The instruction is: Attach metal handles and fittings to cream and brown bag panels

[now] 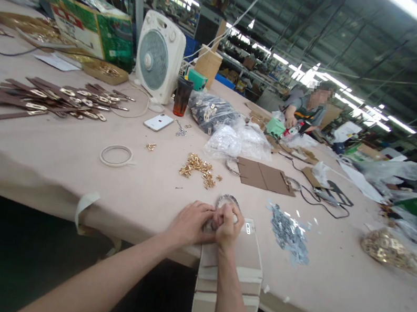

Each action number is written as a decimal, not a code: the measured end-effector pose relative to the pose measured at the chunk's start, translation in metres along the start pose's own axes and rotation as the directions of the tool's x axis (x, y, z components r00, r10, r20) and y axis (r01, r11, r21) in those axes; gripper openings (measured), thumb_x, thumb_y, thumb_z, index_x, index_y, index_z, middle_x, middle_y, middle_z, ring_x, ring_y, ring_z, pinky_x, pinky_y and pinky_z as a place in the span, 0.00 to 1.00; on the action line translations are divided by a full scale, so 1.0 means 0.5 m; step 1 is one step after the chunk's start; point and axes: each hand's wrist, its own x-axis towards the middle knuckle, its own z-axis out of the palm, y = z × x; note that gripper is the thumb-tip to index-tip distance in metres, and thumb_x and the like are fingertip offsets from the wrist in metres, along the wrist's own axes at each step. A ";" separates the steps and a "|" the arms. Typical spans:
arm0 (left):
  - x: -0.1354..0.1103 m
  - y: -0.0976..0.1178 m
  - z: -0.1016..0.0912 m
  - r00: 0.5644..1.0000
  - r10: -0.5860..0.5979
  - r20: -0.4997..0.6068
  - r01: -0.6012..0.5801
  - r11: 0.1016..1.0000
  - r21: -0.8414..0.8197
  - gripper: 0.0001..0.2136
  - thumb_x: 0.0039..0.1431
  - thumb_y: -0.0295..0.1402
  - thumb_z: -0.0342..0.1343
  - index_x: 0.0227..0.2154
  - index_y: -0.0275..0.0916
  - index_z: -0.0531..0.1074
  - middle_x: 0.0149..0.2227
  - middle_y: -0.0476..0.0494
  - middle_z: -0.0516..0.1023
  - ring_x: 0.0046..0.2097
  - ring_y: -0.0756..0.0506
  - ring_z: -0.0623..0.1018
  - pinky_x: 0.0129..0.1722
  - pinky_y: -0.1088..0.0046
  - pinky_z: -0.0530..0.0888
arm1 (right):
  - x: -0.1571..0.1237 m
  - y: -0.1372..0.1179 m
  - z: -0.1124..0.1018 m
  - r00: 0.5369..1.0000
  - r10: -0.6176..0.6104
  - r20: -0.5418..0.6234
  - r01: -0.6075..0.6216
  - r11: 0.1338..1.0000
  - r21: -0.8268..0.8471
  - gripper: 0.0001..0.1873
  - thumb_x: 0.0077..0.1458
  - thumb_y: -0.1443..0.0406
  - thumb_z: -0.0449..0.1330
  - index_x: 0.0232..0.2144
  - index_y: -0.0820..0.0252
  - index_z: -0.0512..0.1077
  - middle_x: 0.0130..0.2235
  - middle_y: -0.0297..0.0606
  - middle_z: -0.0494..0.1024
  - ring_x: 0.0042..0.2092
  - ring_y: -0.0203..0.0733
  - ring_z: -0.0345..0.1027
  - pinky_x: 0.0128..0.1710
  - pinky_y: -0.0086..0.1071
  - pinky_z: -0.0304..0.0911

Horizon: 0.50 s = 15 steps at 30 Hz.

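Observation:
My left hand [189, 223] and my right hand [228, 226] are pressed together near the front edge of the big table [71, 165], both with fingers curled tight round a small piece I cannot make out. They rest over a beige block [245, 255] that stands at the table's edge. A small round metal dish [227, 200] lies just behind the hands. A heap of small gold metal fittings [200, 168] lies further back, and a pile of small silver pieces [289, 233] lies to the right.
Brown straps with gold buckles [50, 97] lie at the left. A white ring [116, 155], a white phone [158, 122], a dark cup [182, 96], a white fan [159, 57], plastic bags [235, 136] and brown leather panels [265, 176] sit behind. A seated person [306, 111] works at the far side.

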 end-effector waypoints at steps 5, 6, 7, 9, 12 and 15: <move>0.005 0.010 -0.001 1.000 0.028 -0.010 -0.028 1.000 0.005 0.29 0.52 0.46 0.71 0.56 0.47 0.74 0.57 0.42 0.78 0.57 0.37 0.75 0.59 0.58 0.72 | -0.048 -0.003 -0.059 0.989 0.073 -0.129 -0.060 0.993 0.098 0.25 0.64 0.51 0.60 0.21 0.56 0.59 0.17 0.22 0.57 0.17 0.29 0.47 0.16 0.24 0.45; 0.009 0.007 0.002 0.999 0.035 -0.004 -0.035 0.999 0.018 0.30 0.51 0.48 0.71 0.57 0.46 0.74 0.57 0.42 0.78 0.57 0.36 0.75 0.59 0.56 0.72 | -0.054 -0.008 -0.081 0.983 0.072 -0.171 -0.052 0.991 0.120 0.25 0.64 0.51 0.60 0.21 0.56 0.59 0.17 0.22 0.57 0.16 0.28 0.47 0.15 0.24 0.44; 0.013 0.003 0.005 0.999 0.039 -0.001 -0.039 0.999 0.028 0.31 0.50 0.48 0.72 0.57 0.46 0.74 0.57 0.42 0.78 0.58 0.36 0.74 0.59 0.56 0.72 | -0.058 -0.014 -0.107 0.972 0.064 -0.224 -0.034 0.990 0.136 0.25 0.64 0.50 0.60 0.21 0.56 0.59 0.17 0.22 0.57 0.16 0.28 0.46 0.15 0.23 0.43; 0.021 -0.001 0.010 0.999 0.049 0.003 -0.049 0.998 0.039 0.33 0.49 0.49 0.73 0.57 0.46 0.74 0.58 0.42 0.77 0.59 0.35 0.73 0.60 0.54 0.71 | -0.054 -0.032 -0.169 0.936 0.036 -0.349 0.007 0.993 0.120 0.25 0.64 0.50 0.60 0.22 0.56 0.59 0.17 0.21 0.57 0.17 0.28 0.46 0.15 0.23 0.42; 0.024 0.003 0.012 0.999 0.051 -0.013 -0.051 0.998 0.029 0.31 0.52 0.46 0.71 0.58 0.46 0.73 0.60 0.42 0.76 0.61 0.35 0.72 0.62 0.53 0.70 | -0.025 -0.060 -0.272 0.859 0.022 -0.512 -0.022 1.000 0.006 0.24 0.60 0.51 0.63 0.22 0.57 0.61 0.17 0.21 0.57 0.17 0.27 0.47 0.16 0.23 0.43; 0.020 0.009 0.011 0.998 0.045 -0.047 -0.045 0.999 -0.008 0.27 0.56 0.42 0.69 0.58 0.46 0.73 0.60 0.42 0.75 0.61 0.37 0.72 0.63 0.53 0.69 | 0.020 -0.070 -0.354 0.838 0.039 -0.544 -0.141 0.979 -0.147 0.23 0.55 0.50 0.66 0.22 0.57 0.63 0.16 0.21 0.58 0.17 0.28 0.47 0.16 0.25 0.44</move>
